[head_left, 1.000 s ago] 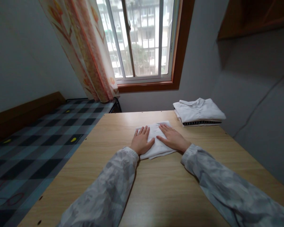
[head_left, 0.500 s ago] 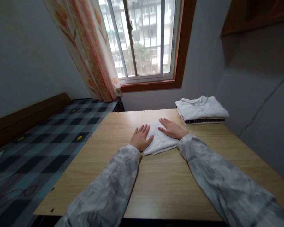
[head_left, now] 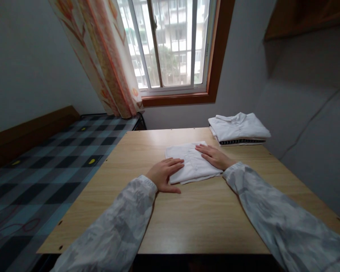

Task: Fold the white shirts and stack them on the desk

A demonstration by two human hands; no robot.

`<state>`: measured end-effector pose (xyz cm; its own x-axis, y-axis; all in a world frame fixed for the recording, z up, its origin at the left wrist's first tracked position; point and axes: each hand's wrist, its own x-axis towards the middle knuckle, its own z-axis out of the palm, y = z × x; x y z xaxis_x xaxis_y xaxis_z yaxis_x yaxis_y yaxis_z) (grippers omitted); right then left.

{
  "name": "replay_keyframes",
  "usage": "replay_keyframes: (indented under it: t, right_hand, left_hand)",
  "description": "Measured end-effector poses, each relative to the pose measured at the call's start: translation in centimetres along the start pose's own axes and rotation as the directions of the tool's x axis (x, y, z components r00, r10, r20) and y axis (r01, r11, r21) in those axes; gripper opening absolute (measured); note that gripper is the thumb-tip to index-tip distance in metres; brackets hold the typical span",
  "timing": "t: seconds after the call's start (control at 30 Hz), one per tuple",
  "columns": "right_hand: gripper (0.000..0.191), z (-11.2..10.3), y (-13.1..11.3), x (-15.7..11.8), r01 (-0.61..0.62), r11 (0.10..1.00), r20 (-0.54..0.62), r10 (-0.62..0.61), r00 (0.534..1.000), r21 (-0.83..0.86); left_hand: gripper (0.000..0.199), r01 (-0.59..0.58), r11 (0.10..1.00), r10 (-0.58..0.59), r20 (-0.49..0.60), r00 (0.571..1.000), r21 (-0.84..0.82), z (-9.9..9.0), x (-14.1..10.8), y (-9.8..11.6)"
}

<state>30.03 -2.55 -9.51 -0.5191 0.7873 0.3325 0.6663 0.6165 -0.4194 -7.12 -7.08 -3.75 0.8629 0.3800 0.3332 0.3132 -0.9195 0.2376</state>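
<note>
A folded white cloth lies flat on the wooden table, between my two hands. My left hand is at its left edge, fingers stretched over the cloth and thumb out over the bare wood. On the cloth's right side rests my right hand, palm down with its fingers extended. Neither hand grips anything. Farther back on the right, a stack of folded clothes sits on the table, with a white collared shirt on top and a dark patterned layer lower down.
Left of the table is a bed with a checked cover and a red cord on it. Behind stand a window and a flowered curtain. A wooden shelf hangs at the upper right.
My left hand has slid left and nearer to me, partly off the cloth, and its thumb has swung toward me. My right hand has shifted right toward the cloth's edge. The view has moved slightly.
</note>
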Motion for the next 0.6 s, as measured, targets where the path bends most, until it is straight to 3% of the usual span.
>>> replay_keyframes:
  t: [0.1,0.27,0.37,0.5,0.6]
  right_hand:
    - [0.054,0.2,-0.5,-0.5,-0.025,0.999,-0.03,0.026,0.999,0.031]
    - [0.054,-0.4,-1.6,-0.8,-0.001,0.994,-0.098,0.011,0.995,0.105]
    - [0.059,-1.5,-3.0,-1.9,0.104,0.978,-0.116,-0.084,0.99,0.182]
    - [0.079,-2.7,-5.8,-3.7,0.276,0.923,-0.17,-0.237,0.957,0.268]
    - [0.091,-2.7,-7.4,-4.6,0.327,0.927,-0.217,-0.287,0.933,0.182]
  left_hand:
    - [0.074,0.0,0.998,0.004,-0.076,0.997,0.057,0.5,0.1,0.1]
    - [0.034,-0.05,0.99,0.063,-0.099,0.993,0.128,1.4,-0.3,0.0]
    - [0.026,0.1,0.991,-0.077,-0.227,0.971,0.088,1.4,-0.4,0.3]
    - [0.023,0.338,0.925,-0.38,-0.415,0.826,-0.175,0.2,0.6,0.9]
    - [0.029,0.35,0.865,-0.493,-0.477,0.727,-0.361,-1.4,2.0,1.1]
